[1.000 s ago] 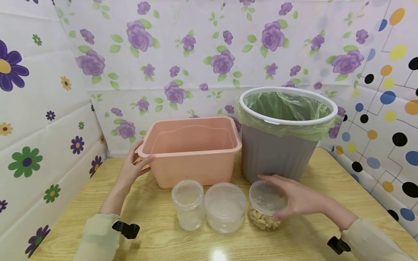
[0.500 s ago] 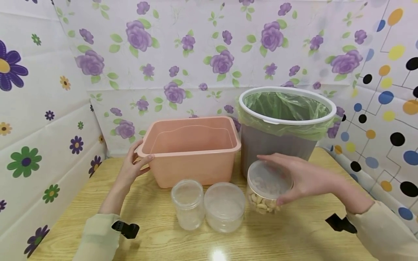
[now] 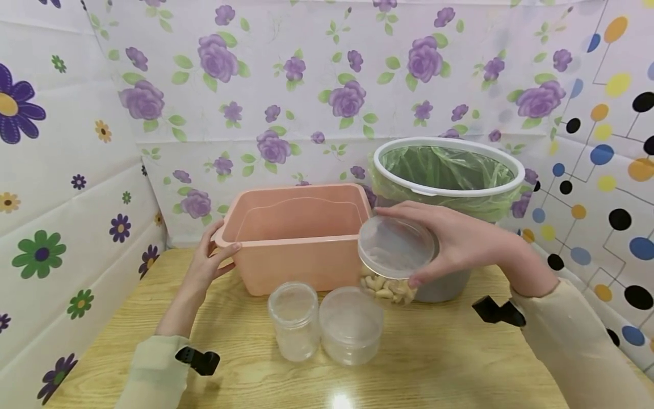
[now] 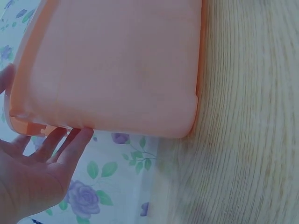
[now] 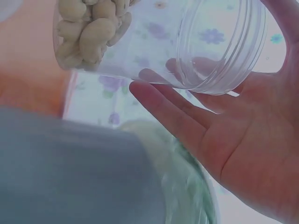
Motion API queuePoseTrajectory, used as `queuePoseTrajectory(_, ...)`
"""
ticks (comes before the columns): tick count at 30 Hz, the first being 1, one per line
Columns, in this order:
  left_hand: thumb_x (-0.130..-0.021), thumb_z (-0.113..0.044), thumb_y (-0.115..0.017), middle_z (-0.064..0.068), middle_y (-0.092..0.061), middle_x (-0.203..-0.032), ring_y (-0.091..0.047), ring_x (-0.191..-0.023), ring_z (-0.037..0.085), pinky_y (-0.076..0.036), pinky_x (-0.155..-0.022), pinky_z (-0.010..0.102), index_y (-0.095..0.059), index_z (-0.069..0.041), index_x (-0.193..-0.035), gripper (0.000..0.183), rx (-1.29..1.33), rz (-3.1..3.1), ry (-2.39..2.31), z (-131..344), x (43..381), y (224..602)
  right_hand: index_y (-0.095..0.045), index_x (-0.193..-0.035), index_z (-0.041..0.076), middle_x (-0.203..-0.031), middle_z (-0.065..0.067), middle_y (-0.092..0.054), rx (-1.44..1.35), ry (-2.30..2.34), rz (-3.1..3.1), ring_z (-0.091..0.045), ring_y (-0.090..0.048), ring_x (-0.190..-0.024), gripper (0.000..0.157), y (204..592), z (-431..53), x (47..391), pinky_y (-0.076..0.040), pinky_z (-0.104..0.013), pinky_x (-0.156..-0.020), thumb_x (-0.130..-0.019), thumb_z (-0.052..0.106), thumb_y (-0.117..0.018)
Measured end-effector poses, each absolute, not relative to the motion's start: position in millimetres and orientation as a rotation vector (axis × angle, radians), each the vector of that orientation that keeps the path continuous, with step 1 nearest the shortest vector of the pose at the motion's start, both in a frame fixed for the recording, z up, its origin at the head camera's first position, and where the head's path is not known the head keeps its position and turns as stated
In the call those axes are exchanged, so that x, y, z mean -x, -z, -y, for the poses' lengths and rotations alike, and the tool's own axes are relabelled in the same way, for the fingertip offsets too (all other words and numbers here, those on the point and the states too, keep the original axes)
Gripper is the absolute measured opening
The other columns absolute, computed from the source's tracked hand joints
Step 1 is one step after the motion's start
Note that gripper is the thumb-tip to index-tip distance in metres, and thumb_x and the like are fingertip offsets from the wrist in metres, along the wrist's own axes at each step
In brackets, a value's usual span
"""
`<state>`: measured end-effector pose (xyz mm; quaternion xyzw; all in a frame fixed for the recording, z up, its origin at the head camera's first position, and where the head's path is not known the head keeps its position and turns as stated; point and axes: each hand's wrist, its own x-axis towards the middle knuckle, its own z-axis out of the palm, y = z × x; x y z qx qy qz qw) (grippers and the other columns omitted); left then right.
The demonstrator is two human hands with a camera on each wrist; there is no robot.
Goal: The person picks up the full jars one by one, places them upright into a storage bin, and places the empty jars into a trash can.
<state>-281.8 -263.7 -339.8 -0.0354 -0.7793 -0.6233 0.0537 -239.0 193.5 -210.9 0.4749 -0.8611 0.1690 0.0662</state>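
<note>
My right hand (image 3: 455, 238) grips a clear jar of cashews (image 3: 390, 247) by its frosted lid, off the table and in front of the gap between tub and trash can. In the right wrist view, the cashews (image 5: 96, 35) gather at the jar's bottom end, and my fingers curl round the lid end. A pink plastic tub (image 3: 296, 264) stands upright at the back. On its left end, my left hand (image 3: 204, 258) holds the rim, thumb over the front edge. The left wrist view shows those fingertips (image 4: 84, 135) against the tub's wall.
An empty-looking clear jar (image 3: 294, 324) and a wider clear jar (image 3: 351, 329) stand side by side before the tub. Behind my right hand is a grey trash can (image 3: 444, 289) with a green liner (image 3: 495, 207). Patterned sheets surround the wooden table (image 3: 245, 369).
My right hand has lifted the jar of cashews off the table and carried it up and left, toward the tub. The left hand and the tub have stayed in place.
</note>
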Motion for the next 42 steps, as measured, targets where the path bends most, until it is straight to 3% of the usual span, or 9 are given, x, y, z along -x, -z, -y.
queuePoseTrajectory(4,-0.098,-0.033,-0.06,0.017,-0.025,-0.156,-0.052,-0.108,-0.001,-0.055,-0.09,0.024,-0.012,-0.032,-0.159,0.078,0.117,2.367,1.897,265,282,341,-0.033,-0.154,0.029,-0.156,0.004,-0.04,-1.482,-0.538,2.601,-0.016,-0.045,-0.135,0.102,202,-178,247,-0.048,-0.041,-0.098,-0.07,0.05,-0.086)
queuePoseTrajectory(9,-0.098,-0.035,-0.06,0.017,-0.025,-0.155,-0.05,-0.112,0.002,-0.055,-0.093,0.027,-0.012,-0.032,-0.159,0.078,0.125,2.369,1.899,264,282,341,-0.031,-0.155,0.032,-0.16,0.006,-0.033,-1.553,-0.595,2.609,-0.017,-0.036,-0.143,0.101,191,-157,258,-0.041,-0.046,-0.109,-0.071,0.048,-0.086)
queuePoseTrajectory(17,-0.099,-0.037,-0.058,0.016,-0.025,-0.157,-0.046,-0.12,0.007,-0.053,-0.101,0.035,-0.009,-0.035,-0.159,0.078,0.116,2.387,1.882,264,280,340,-0.032,-0.155,0.026,-0.158,0.009,-0.036,-1.605,-0.704,2.627,-0.012,-0.038,-0.14,0.101,178,-130,281,-0.035,-0.043,-0.115,-0.072,0.039,-0.088)
queuePoseTrajectory(29,-0.099,-0.039,-0.057,0.014,-0.024,-0.159,-0.042,-0.129,0.015,-0.051,-0.104,0.039,-0.009,-0.038,-0.159,0.077,0.091,2.384,1.877,264,281,342,-0.029,-0.156,0.029,-0.16,0.01,-0.033,-1.582,-0.816,2.716,-0.012,-0.024,-0.15,0.101,180,-77,333,-0.025,-0.043,-0.123,-0.074,0.037,-0.086)
queuePoseTrajectory(37,-0.099,-0.039,-0.056,0.013,-0.023,-0.16,-0.039,-0.133,0.017,-0.051,-0.103,0.036,-0.008,-0.038,-0.159,0.077,0.085,2.384,1.874,264,279,343,-0.027,-0.157,0.028,-0.162,0.004,-0.03,-1.562,-0.957,2.747,-0.025,-0.042,-0.141,0.101,176,-42,367,-0.044,-0.041,-0.111,-0.075,0.031,-0.085)
queuePoseTrajectory(42,-0.099,-0.039,-0.056,0.013,-0.025,-0.158,-0.042,-0.129,0.013,-0.052,-0.101,0.034,-0.009,-0.037,-0.159,0.076,0.087,2.375,1.878,262,280,343,-0.025,-0.157,0.03,-0.162,0.004,-0.029,-1.484,-0.83,2.781,-0.023,-0.037,-0.144,0.102,174,-31,384,-0.038,-0.043,-0.116,-0.075,0.039,-0.084)
